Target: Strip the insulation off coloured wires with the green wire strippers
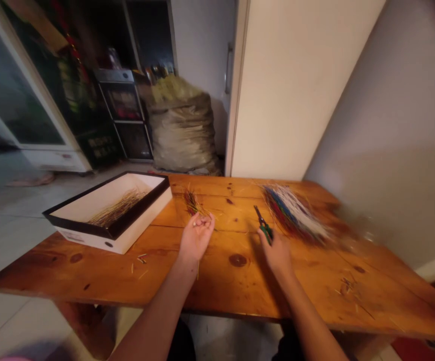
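My left hand [198, 233] is turned palm up with its fingers curled in over the table. A thin wire seems to be pinched in it; a fine strand shows below near the wrist. Just beyond the fingertips lies a small bundle of short dark, red and yellowish wires [192, 201]. In my right hand [278, 253] is a pair of green-handled pliers [265, 229], their dark jaws pointing away from me and touching nothing. To the right of the pliers a large bundle of long wires [296, 210] in white, blue, green and red lies across the boards.
A white box with a black rim [142, 220] stands at the table's left, holding many thin yellowish wires [122, 205]. Wire scraps lie near the box and at the right [347, 286]. Behind the wooden table [221, 281] stand a stuffed sack [182, 130] and a pale cabinet [288, 90].
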`<state>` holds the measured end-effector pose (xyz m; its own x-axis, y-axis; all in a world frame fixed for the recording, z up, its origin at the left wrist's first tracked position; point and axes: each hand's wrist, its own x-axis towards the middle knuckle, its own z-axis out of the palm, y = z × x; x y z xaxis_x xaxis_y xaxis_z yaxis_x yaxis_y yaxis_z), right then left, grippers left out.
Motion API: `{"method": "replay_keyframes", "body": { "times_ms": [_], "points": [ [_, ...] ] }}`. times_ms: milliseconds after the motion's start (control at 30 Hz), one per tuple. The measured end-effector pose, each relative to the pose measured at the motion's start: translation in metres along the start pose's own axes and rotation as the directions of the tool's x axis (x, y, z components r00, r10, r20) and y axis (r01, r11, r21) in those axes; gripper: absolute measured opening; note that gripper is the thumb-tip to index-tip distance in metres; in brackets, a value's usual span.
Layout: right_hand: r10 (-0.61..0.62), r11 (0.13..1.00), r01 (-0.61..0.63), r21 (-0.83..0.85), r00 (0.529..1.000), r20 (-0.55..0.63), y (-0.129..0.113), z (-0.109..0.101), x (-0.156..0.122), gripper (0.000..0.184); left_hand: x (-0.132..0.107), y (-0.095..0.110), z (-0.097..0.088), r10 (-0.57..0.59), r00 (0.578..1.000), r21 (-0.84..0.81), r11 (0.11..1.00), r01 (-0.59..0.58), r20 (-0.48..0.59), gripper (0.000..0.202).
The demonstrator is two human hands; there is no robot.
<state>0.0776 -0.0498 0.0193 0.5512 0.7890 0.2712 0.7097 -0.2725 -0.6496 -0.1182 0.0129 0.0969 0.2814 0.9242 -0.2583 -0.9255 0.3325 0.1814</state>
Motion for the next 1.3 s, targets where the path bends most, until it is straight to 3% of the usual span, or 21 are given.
{"method": "replay_keyframes", "body": {
  "times_ms": [167,333,433,500,533,600,667,767,900,967,1033,1133,1200,1300],
  "points": [
    [0.009,0.939,0.04,-0.342,0.99,0.142,-0.02,0.013,-0.014,0.062,-0.003,0.0,-0.001,-0.039,0.998,0.019,0.999,0.038,0.045,0.032],
    [-0.12,0.883,0.206,-0.421,0.968,0.221,-0.022,0.03,-0.022,0.056,-0.005,-0.003,-0.005,-0.053,0.996,0.128,0.991,0.043,0.077,0.033],
    [-0.223,0.941,0.259,-0.219,0.959,0.176,-0.026,0.034,-0.023,0.051,-0.004,-0.008,-0.008,-0.023,0.998,0.197,0.98,0.011,0.06,0.033],
    [-0.288,0.954,0.269,0.135,0.946,0.151,-0.034,0.032,-0.024,0.046,-0.004,-0.014,-0.01,-0.019,0.999,0.266,0.964,0.004,0.051,0.033],
    [-0.291,0.91,0.223,0.349,0.944,0.155,-0.039,0.03,-0.025,0.045,-0.004,-0.018,-0.012,-0.026,0.998,0.322,0.947,0.006,0.058,0.032],
    [-0.243,0.729,0.038,0.684,0.948,0.207,-0.048,0.027,-0.028,0.045,-0.006,-0.027,-0.016,-0.057,0.993,0.477,0.879,-0.001,0.106,0.029],
    [-0.155,0.542,-0.149,0.827,0.949,0.273,-0.055,0.025,-0.03,0.042,-0.007,-0.035,-0.02,-0.078,0.981,0.637,0.769,-0.055,0.179,0.021],
    [-0.014,0.323,-0.298,0.898,0.947,0.32,-0.058,0.024,-0.028,0.032,-0.006,-0.043,-0.027,-0.055,0.964,0.831,0.521,-0.196,0.262,0.019],
    [0.263,0.057,-0.258,0.965,0.936,0.235,-0.045,0.016,-0.009,0.02,0.0,-0.047,-0.035,-0.027,0.934,0.923,0.167,-0.347,0.356,0.03],
    [0.447,-0.031,-0.184,0.982,0.876,0.178,-0.033,0.007,0.005,0.016,0.002,-0.049,-0.037,-0.042,0.919,0.918,0.084,-0.387,0.392,0.032],
    [0.537,-0.052,-0.151,0.987,0.829,0.155,-0.018,-0.001,0.016,0.014,0.003,-0.05,-0.039,-0.041,0.921,0.92,0.075,-0.385,0.388,0.032],
    [0.59,-0.071,-0.149,0.986,0.791,0.162,-0.002,-0.011,0.024,0.013,0.006,-0.046,-0.039,0.034,0.958,0.941,0.182,-0.286,0.285,0.031],
    [0.578,-0.085,-0.178,0.98,0.793,0.194,0.002,-0.013,0.024,0.013,0.009,-0.039,-0.039,0.101,0.971,0.94,0.245,-0.236,0.217,0.028],
    [0.506,-0.093,-0.256,0.962,0.82,0.267,-0.003,-0.012,0.019,0.011,0.014,-0.027,-0.039,0.227,0.958,0.924,0.299,-0.239,0.174,0.029]
  ]
}}
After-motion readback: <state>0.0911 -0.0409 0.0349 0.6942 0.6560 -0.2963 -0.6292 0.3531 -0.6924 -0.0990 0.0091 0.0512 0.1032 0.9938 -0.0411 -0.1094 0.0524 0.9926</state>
